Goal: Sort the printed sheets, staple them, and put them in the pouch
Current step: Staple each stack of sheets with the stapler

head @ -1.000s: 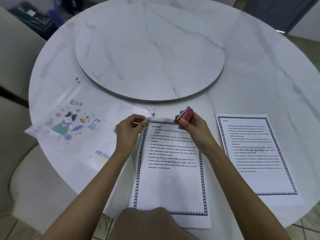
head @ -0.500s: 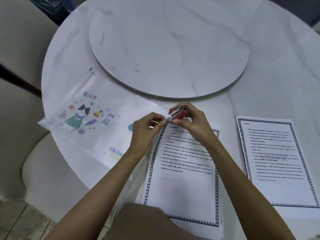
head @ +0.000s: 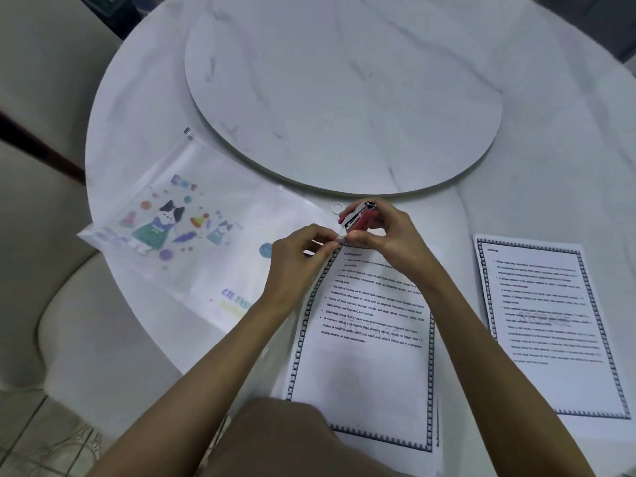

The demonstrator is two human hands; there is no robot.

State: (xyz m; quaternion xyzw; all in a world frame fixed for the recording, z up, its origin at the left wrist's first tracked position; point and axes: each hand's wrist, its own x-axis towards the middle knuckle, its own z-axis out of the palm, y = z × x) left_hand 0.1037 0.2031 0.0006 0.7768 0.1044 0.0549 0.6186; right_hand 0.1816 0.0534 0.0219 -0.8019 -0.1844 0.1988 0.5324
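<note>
Your left hand point(head: 296, 256) has its fingers curled in a pinch on the top left corner of the sheets point(head: 364, 366) lying in the lower centre of the frame. Your right hand point(head: 389, 235) is wrapped round the red stapler point(head: 359, 218), whose mouth sits at that same corner; whether the paper is already between its parts I cannot tell. The pouch point(head: 192, 242) lies flat on the bench point(head: 516, 166) at centre left, just beside the sheets, and a second pile point(head: 550, 325) waits at the right edge. The likely trouble is the corner itself. If the sheets fan out under your pinch, the staple may catch only the top ones or go in crooked. Your left fingertips are very close to the stapler's mouth, so a quick squeeze could nip them. The lower end of the sheets hangs past the bench edge toward you, so a tug could drag them askew.
</note>
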